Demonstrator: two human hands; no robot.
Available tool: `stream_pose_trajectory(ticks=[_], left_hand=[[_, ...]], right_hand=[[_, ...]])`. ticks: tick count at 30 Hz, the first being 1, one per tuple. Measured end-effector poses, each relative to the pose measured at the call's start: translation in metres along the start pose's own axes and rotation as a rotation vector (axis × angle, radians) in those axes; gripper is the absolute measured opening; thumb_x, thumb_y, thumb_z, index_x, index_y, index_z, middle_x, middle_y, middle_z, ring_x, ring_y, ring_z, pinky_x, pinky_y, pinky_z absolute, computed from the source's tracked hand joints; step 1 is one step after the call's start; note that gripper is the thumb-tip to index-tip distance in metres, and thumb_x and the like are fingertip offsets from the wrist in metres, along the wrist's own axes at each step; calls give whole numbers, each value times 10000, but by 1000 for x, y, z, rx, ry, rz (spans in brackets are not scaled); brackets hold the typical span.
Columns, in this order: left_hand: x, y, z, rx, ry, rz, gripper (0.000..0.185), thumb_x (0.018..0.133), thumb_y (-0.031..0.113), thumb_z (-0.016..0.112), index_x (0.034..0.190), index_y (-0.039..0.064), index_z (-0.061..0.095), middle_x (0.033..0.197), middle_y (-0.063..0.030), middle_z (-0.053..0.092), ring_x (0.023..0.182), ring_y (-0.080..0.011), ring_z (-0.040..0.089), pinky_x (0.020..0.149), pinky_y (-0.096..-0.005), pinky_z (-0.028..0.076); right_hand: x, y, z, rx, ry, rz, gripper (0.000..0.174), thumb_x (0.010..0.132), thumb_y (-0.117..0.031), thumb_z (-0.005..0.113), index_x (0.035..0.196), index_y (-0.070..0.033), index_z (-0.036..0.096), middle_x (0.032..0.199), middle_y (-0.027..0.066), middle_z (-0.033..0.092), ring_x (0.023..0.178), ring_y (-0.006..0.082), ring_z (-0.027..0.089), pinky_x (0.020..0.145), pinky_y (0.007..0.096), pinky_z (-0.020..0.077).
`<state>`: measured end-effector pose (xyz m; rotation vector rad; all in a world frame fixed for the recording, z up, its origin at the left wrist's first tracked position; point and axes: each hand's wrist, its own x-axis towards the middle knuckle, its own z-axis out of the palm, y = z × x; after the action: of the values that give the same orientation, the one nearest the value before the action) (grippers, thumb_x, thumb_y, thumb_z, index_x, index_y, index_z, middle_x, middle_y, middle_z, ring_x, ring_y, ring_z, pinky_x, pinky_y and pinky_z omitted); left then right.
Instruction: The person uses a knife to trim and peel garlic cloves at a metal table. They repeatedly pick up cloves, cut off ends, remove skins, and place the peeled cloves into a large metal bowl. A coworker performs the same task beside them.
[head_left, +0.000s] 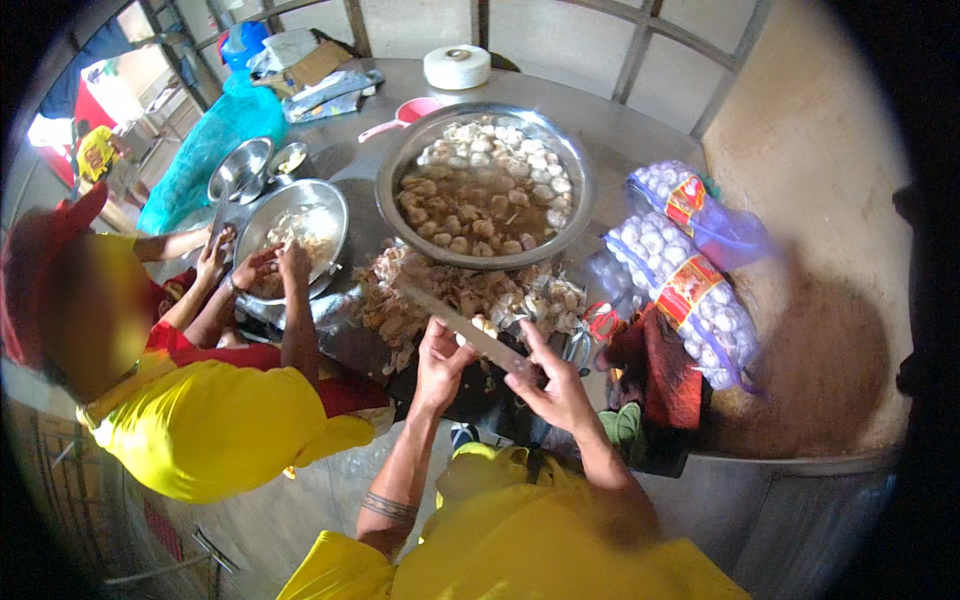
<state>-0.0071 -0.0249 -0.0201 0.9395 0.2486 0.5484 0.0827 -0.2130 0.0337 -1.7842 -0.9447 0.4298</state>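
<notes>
Between the fingers of my left hand (440, 369) is a pale piece of garlic (480, 328), partly hidden by the blade in front of it. My right hand (556, 386) grips a knife (476, 335), its broad blade slanting up to the left across the garlic. Papery garlic skins (465, 289) lie heaped just beyond both hands. Behind that heap stands a wide metal basin (581, 184), where garlic bulbs (487, 199) sit in brownish water, the paler ones along the far side.
Red-handled scissors (602, 321) lie near mesh bags of garlic (686, 277) on the right. At left, a co-worker in yellow (217, 427) and another person's hands work around a metal bowl (341, 217). A pink dipper (416, 111) and a white twine roll (457, 67) stand farther back.
</notes>
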Motion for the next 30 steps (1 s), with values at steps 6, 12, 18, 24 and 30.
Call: stream_pose_trajectory(ticks=[6, 12, 18, 24, 30], left_hand=[[-14, -12, 28, -28, -28, -28, 339, 889, -52, 690, 1189, 25, 552, 1213, -101, 641, 1085, -197, 631, 956, -354, 515], [-11, -14, 33, -55, -38, -12, 313, 899, -66, 669, 1172, 30, 551, 1196, -93, 640, 1101, -195, 624, 946, -354, 530], [-14, -13, 23, -37, -104, -39, 284, 907, -57, 668, 1145, 46, 551, 1151, -76, 642, 1098, -178, 617, 923, -356, 549], [-17, -9, 13, -89, -181, -75, 292, 915, 2, 686, 1171, 53, 555, 1212, -122, 636, 1081, -203, 637, 880, -369, 575], [-18, 8, -5, -238, -116, -69, 324, 918, 54, 690, 1204, 58, 537, 1350, -190, 571, 1068, -265, 649, 838, -413, 593]], right_hand=[[11, -28, 0, -145, 90, -135, 656, 918, -246, 724, 1502, -143, 444, 1213, 205, 671, 1045, 341, 694, 835, 395, 549], [4, -24, 6, -149, 15, 140, 489, 918, -113, 720, 1384, -54, 585, 1156, 211, 687, 988, 199, 682, 845, 313, 523], [-2, -13, 11, 149, 67, 108, 468, 947, -86, 692, 1389, -9, 561, 1227, 167, 686, 1032, 160, 640, 884, 296, 510], [-4, 10, 7, 632, 107, 366, 453, 986, -204, 667, 1405, -61, 568, 774, -33, 580, 561, 20, 494, 463, 195, 386], [-1, 33, -25, 594, 184, 478, 507, 1010, -247, 629, 1483, -137, 481, 726, -64, 506, 517, 27, 447, 421, 200, 358]])
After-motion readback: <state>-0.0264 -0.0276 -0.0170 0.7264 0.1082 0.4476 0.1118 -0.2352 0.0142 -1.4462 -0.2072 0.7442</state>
